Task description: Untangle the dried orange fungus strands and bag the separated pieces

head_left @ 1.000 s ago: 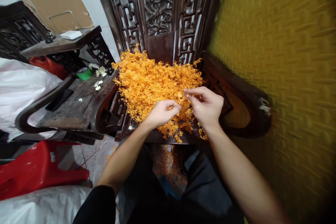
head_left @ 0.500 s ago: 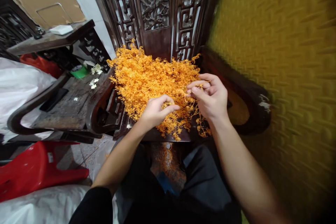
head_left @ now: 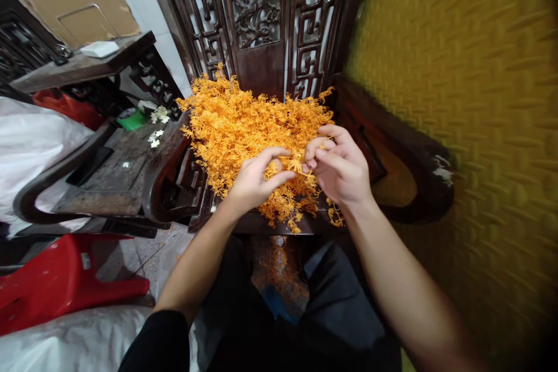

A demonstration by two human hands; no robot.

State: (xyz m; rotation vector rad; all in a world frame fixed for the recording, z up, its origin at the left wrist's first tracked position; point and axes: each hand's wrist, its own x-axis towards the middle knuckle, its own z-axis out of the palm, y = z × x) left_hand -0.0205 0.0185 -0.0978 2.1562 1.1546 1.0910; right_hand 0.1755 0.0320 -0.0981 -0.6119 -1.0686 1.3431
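Note:
A heap of orange plastic flower sprigs (head_left: 244, 128) covers the seat of a dark carved wooden chair (head_left: 261, 67). My right hand (head_left: 344, 171) is at the heap's right front, with thumb and fingers pinched on a thin orange sprig (head_left: 297, 167). The sprig's flowered end points toward my left hand (head_left: 255, 183). That hand is in front of the heap, thumb and forefinger apart around a gap, the other fingers curled behind. I see nothing gripped between its fingertips. Loose strands (head_left: 335, 213) hang over the seat's front edge beneath my right hand.
At left stands another dark wooden seat (head_left: 108, 186) with green tape (head_left: 132, 118) and white flower pieces (head_left: 156, 138). A red plastic stool (head_left: 65, 279) and white sacks (head_left: 39, 145) are beside it. A yellow textured surface (head_left: 471, 99) rises at right.
My right hand has moved slightly left and its fingers have curled more around the sprig. My left thumb and forefinger have spread wider. The sprig's flowered end now lies between both hands.

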